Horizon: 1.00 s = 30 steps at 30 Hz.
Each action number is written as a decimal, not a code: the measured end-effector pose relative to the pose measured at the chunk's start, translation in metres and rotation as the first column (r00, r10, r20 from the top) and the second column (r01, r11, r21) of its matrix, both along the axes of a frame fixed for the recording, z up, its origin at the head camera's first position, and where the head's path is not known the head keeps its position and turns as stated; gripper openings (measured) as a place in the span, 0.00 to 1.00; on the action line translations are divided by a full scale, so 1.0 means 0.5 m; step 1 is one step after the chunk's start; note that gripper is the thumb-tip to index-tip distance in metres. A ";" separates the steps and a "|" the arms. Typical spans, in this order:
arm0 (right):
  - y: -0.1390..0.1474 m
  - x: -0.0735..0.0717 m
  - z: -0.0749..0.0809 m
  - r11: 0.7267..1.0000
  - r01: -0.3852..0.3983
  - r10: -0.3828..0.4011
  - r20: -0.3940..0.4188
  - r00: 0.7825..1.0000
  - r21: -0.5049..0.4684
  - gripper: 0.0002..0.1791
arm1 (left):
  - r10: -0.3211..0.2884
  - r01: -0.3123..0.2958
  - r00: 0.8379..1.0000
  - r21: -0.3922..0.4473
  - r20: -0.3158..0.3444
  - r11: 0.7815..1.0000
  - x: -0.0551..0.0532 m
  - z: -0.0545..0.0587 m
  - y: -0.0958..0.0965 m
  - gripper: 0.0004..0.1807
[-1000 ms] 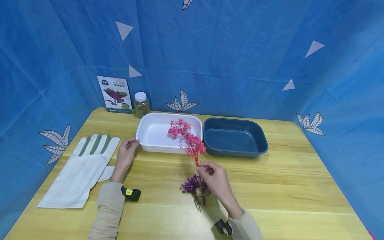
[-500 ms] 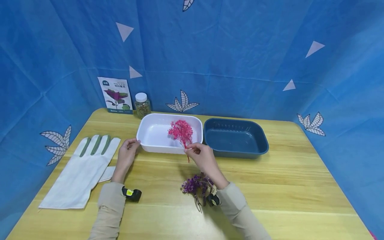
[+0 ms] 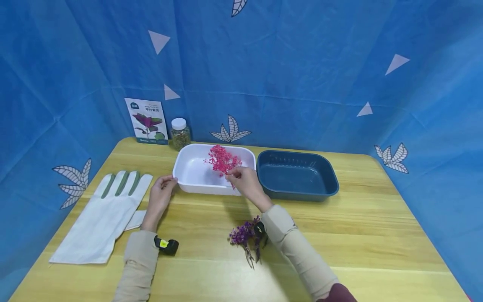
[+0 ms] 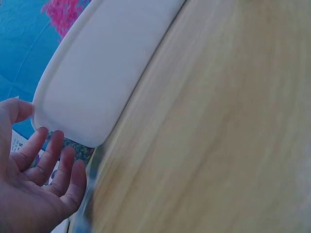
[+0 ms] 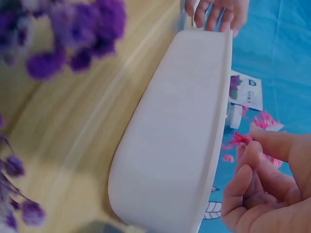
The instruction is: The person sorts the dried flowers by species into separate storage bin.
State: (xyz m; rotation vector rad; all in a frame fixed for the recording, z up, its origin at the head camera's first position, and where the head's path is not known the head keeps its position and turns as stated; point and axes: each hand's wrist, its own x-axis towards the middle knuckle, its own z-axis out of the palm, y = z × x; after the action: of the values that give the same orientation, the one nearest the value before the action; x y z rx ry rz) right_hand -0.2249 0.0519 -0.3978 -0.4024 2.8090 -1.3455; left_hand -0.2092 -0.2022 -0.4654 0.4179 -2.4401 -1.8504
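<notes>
My right hand [image 3: 247, 182] pinches the stems of a bunch of pink dried flowers [image 3: 221, 158] between thumb and fingertips. The blossoms overlap the inside of the white plastic tub [image 3: 211, 190]; in the right wrist view, the hand is beside the tub's rim. At the tub's near left corner, my left hand [image 3: 161, 197] holds the edge, thumb tip at the rim and curled fingertips against the outside. Purple dried flowers [image 3: 242, 235] lie on the table under my right forearm, which partly covers them.
A dark blue plastic tub [image 3: 298, 193] stands right of the white one. Left lie white gloves [image 3: 99, 222] with green-striped fingers. At the back are a seed packet [image 3: 147, 121] and a white-capped jar [image 3: 180, 136], before a blue curtain [image 3: 302, 63].
My right hand has carried the pink flowers forward and left from above the purple ones to the white tub. The left hand has stayed at the tub's corner.
</notes>
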 end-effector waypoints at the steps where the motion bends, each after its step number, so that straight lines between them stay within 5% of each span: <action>1: -0.002 -0.003 0.001 1.000 -0.005 0.005 0.000 1.000 0.001 0.08 | -0.001 0.001 1.000 0.002 0.000 1.000 0.000 -0.001 0.000 0.28; 13: -0.028 -0.034 -0.024 0.999 -0.005 0.005 0.010 1.000 0.046 0.09 | 0.004 -0.004 1.000 0.016 0.000 1.000 0.001 0.001 0.001 0.28; 30: -0.009 -0.013 -0.010 1.000 0.001 -0.001 0.045 0.999 0.003 0.09 | 0.004 -0.004 1.000 0.011 0.004 1.000 0.001 0.006 0.001 0.28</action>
State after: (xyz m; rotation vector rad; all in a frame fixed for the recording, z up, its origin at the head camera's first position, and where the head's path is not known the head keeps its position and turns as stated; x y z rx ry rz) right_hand -0.2316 0.0476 -0.4030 -0.3655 2.7755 -1.3328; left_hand -0.2087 -0.2015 -0.4624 0.4272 -2.4305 -1.8642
